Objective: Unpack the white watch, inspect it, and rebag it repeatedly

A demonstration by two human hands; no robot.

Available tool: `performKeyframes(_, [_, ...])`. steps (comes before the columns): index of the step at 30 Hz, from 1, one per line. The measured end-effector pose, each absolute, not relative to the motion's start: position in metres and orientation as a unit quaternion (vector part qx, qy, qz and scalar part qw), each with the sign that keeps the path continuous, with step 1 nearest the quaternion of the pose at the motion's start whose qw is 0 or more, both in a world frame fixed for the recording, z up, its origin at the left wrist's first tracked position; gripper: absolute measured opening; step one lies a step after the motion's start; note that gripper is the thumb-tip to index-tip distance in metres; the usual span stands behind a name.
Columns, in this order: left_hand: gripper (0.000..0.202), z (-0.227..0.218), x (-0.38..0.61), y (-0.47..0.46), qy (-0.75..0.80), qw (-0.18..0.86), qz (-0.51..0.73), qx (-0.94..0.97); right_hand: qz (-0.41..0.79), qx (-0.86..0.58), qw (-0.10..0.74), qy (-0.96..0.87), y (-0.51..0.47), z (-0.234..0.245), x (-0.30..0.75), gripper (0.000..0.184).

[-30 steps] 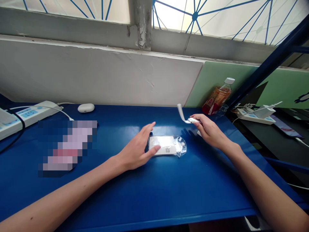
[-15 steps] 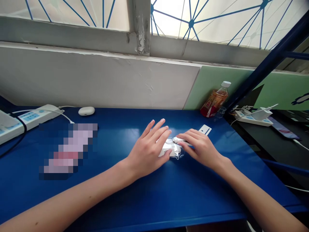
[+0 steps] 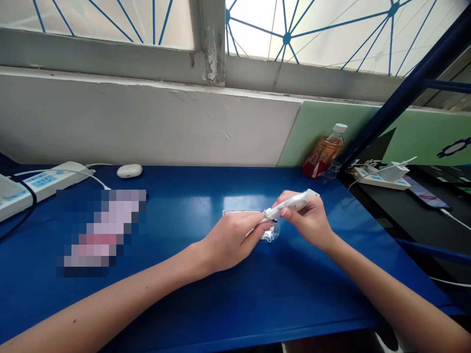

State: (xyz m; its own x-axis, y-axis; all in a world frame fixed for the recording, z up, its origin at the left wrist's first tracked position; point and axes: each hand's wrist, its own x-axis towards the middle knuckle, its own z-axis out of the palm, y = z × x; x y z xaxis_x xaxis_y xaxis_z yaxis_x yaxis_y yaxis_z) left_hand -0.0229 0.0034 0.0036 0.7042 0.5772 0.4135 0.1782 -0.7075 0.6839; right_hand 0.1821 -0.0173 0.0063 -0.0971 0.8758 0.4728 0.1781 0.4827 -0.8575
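A clear plastic pouch [image 3: 270, 232] with white contents lies near the middle of the blue table [image 3: 206, 294]. My left hand [image 3: 231, 238] rests on it, fingers curled and pinching at its right end. My right hand [image 3: 307, 218] is closed around a slim white pen-shaped item [image 3: 290, 203], held tilted with its lower tip meeting my left fingertips just above the pouch. Most of the pouch is hidden under my left hand.
A white power strip [image 3: 33, 186] with a cable lies at the far left. Close to the wall sits a white earbud case [image 3: 129, 170]. A bottle of amber drink [image 3: 324, 152] stands at the back right. Another power strip [image 3: 382, 179] sits beyond the table's right edge.
My right hand brought the white item from the back right down to the pouch, then raised it slightly. My left hand went from flat and spread on the pouch to a pinch.
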Motion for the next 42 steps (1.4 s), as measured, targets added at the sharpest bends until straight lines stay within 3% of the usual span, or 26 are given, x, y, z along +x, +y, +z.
performKeyframes(5, [0.041,0.009,-0.012,-0.008,0.222,0.724,0.236,0.609,0.480,-0.363,0.530,-0.597,-0.001,0.019,0.161,0.033])
performKeyframes(9, [0.035,0.009,-0.008,-0.005,0.191,0.827,0.212,0.485,0.706,-0.265,0.472,-0.457,0.015,0.027,0.144,0.043])
performKeyframes(13, [0.031,0.007,-0.010,0.003,0.196,0.841,0.222,0.453,0.791,-0.183,0.412,-0.414,0.030,0.029,0.136,0.060])
performKeyframes(19, [0.037,0.002,-0.010,0.008,0.249,0.831,0.241,0.436,0.800,-0.195,0.412,-0.390,0.042,0.024,0.138,0.058])
performKeyframes(42, [0.039,0.001,-0.012,0.008,0.269,0.845,0.181,0.424,0.806,-0.215,0.393,-0.386,0.041,0.016,0.153,0.076])
